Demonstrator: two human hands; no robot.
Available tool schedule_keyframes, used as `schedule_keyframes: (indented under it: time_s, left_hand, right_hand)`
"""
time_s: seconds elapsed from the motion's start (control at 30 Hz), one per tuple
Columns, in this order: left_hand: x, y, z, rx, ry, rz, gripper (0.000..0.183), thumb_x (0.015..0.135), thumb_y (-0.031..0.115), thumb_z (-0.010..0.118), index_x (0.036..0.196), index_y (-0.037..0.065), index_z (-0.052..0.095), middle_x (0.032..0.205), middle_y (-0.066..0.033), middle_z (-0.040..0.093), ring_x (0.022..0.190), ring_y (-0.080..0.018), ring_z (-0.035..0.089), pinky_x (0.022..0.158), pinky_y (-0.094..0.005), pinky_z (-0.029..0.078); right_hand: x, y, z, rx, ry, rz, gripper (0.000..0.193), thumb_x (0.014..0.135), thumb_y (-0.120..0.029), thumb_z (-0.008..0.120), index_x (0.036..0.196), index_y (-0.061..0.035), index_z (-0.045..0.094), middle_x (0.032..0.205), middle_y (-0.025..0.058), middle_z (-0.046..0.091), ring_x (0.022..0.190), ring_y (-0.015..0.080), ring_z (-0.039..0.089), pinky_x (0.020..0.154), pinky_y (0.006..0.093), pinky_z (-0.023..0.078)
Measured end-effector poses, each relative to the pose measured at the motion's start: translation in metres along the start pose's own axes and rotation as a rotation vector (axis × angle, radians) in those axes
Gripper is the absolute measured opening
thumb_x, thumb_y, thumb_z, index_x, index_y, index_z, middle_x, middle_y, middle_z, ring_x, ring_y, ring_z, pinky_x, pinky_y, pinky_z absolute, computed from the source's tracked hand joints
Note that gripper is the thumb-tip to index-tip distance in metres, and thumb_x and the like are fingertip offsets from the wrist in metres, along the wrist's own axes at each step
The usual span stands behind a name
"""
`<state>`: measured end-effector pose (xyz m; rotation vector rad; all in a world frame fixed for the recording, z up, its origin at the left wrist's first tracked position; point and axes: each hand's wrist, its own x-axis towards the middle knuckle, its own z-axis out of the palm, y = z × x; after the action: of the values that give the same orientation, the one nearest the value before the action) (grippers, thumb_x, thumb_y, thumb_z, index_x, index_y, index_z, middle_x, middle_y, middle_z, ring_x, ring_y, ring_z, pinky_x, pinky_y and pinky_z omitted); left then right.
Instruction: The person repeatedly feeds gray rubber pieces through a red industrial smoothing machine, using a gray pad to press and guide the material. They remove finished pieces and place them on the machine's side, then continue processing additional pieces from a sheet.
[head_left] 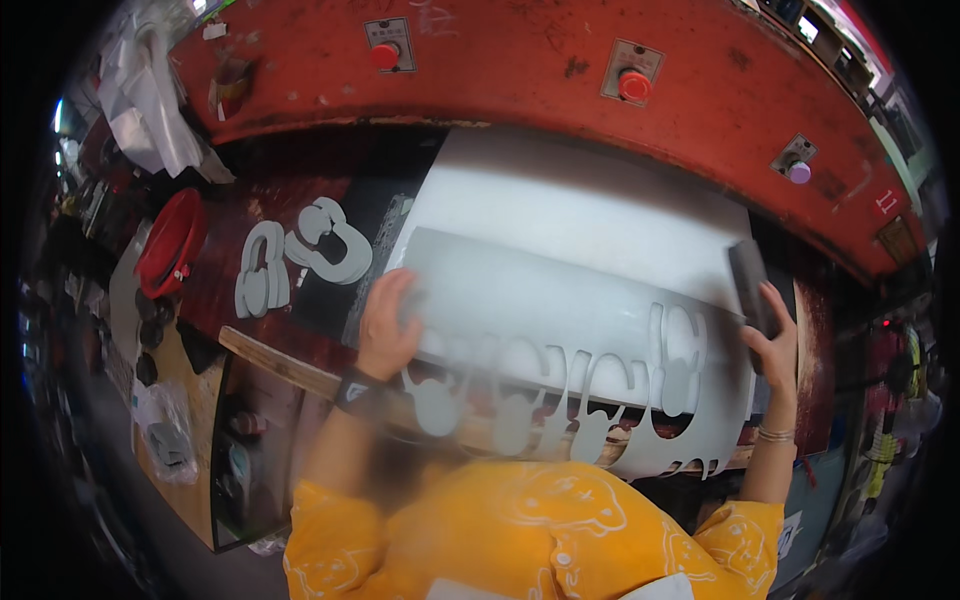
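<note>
A grey sheet (520, 283) with a row of curved cut-outs along its near side lies over a white board (585, 190) and hangs past the front edge toward me. My left hand (387, 328) is at the sheet's left edge, thumb and fingers closed around it, slightly blurred. To the right of the sheet, my right hand (775, 345) grips a dark rectangular block (752, 285), raised upright. What the block is cannot be made out. Stacks of grey curved cut pieces (262, 270) lie left of the board, beside some rounder ones (335, 245).
A red machine beam (510, 60) with push buttons (634, 86) spans the far side. At the left stand a red round container (172, 243) and white bags (145, 100). A wooden strip (275, 360) edges the table; a clear plastic bag (165, 430) lies lower left.
</note>
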<state>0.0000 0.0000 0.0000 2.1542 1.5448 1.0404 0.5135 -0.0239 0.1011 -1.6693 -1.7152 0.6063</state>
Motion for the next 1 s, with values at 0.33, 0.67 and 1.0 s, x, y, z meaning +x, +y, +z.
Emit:
schedule_keyframes:
  time_s: [0.33, 0.67, 1.0]
  left_hand:
    - [0.005, -0.009, -0.007, -0.449, 0.082, -0.261, 0.064, 0.073, -0.007, 0.048, 0.136, 0.002, 0.041, 0.132, -0.0172, 0.044, 0.117, -0.0291, 0.05, 0.1, -0.0374, 0.042]
    - [0.024, -0.02, -0.037, -0.21, -0.325, -0.078, 0.103, 0.062, 0.012, 0.078, 0.148, 0.006, 0.022, 0.147, -0.0197, 0.028, 0.137, -0.0337, 0.03, 0.111, -0.0401, 0.032]
    - [0.061, -0.033, -0.044, -0.181, -0.548, -0.126, 0.112, 0.053, 0.015, 0.086, 0.148, 0.01, 0.027, 0.15, -0.0226, 0.025, 0.139, -0.0363, 0.027, 0.112, -0.0402, 0.029]
  right_hand:
    - [0.053, -0.148, 0.199, -0.21, -0.449, -0.568, 0.064, 0.059, -0.026, 0.075, 0.121, -0.0186, 0.062, 0.138, 0.0162, 0.046, 0.121, 0.0384, 0.043, 0.102, 0.049, 0.034]
    - [0.064, -0.159, 0.242, -0.343, -0.535, -0.686, 0.069, 0.061, -0.03, 0.079, 0.126, -0.0208, 0.058, 0.141, 0.0159, 0.042, 0.126, 0.0418, 0.038, 0.103, 0.0507, 0.032]
    - [0.045, -0.099, 0.2, -0.157, -0.433, -0.466, 0.083, 0.064, -0.03, 0.079, 0.135, -0.0044, 0.044, 0.13, 0.0195, 0.049, 0.124, 0.0366, 0.043, 0.105, 0.0446, 0.031]
